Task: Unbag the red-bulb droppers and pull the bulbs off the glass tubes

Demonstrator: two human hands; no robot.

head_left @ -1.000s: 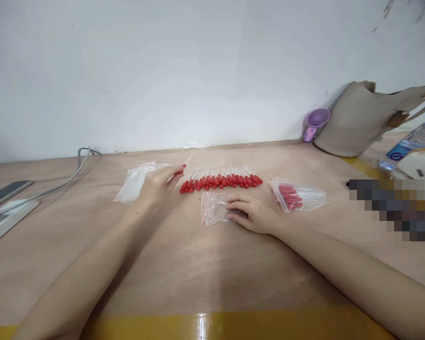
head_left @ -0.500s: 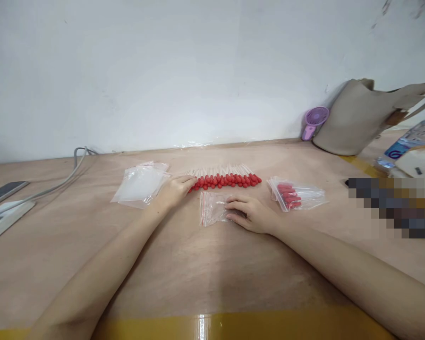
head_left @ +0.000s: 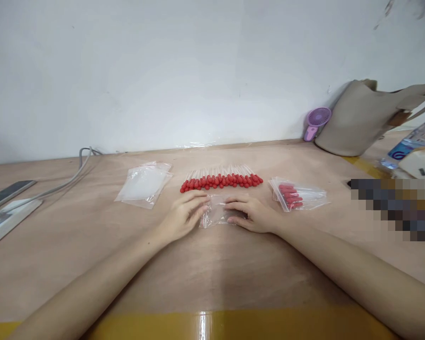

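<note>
In front of me a clear zip-lock bag lies flat on the table, its zip end to the left. My left hand is at that end, fingertips touching the bag's edge, thumb and fingers apart. My right hand rests on the other end with its fingers stretched and separated, covering part of the bag. Just beyond both hands lies a row of red-tipped white sticks, tips towards me. To the right, a zip-lock bag holding several red-tipped sticks lies near my right hand.
A stack of clear zip-lock bags lies left. Farther left are a grey cable, a phone and a white power strip. A purple fan, beige bag and plastic bottle stand at the right.
My left hand has moved from the left end of the red-tipped row towards me, onto the zip end of the clear bag. My right hand stays nearly in place.
</note>
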